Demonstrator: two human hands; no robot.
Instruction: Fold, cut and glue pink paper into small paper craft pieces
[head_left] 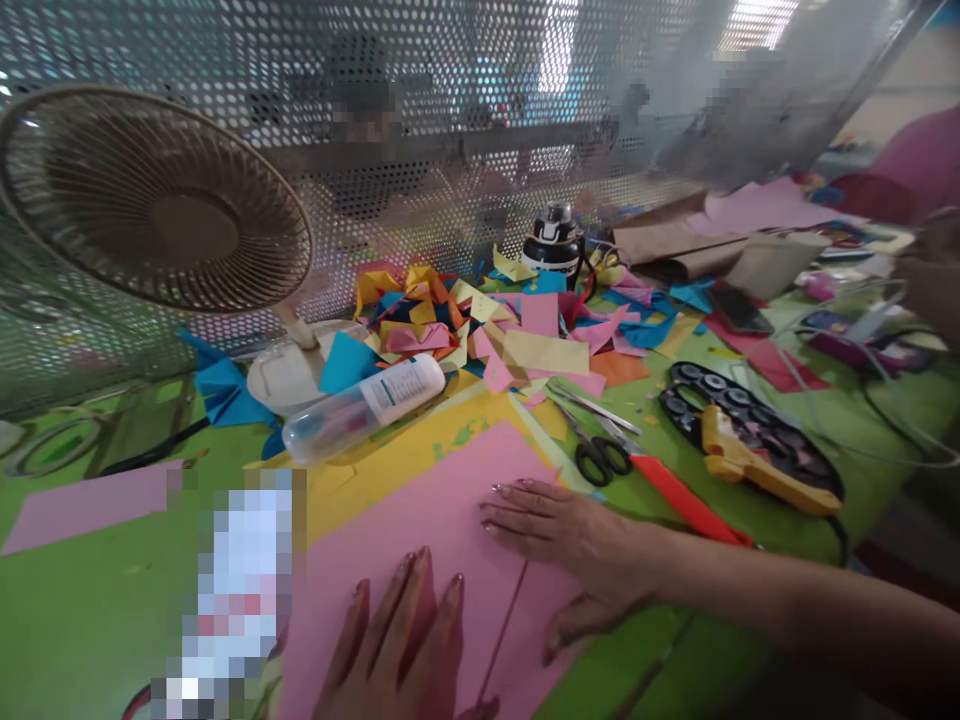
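A large pink paper sheet (442, 530) lies on the green table (82, 610) in front of me, over a yellow sheet (390, 465). My left hand (397, 650) rests flat on the sheet's near part, fingers stretched out and pointing away. My right hand (570, 540) comes in from the right and presses flat on the pink sheet, fingers extended to the left, thumb toward me. A thin crease or cut line runs down the paper between the two hands. Neither hand holds anything.
Scissors (600, 445), an orange-handled cutter (690, 505) and a yellow glue gun (750, 465) on a black tray lie right of the paper. A fallen clear bottle (364, 405), a desk fan (157, 200), a heap of coloured scraps (480, 320), a black bottle (553, 245) and a phone (739, 310) lie behind.
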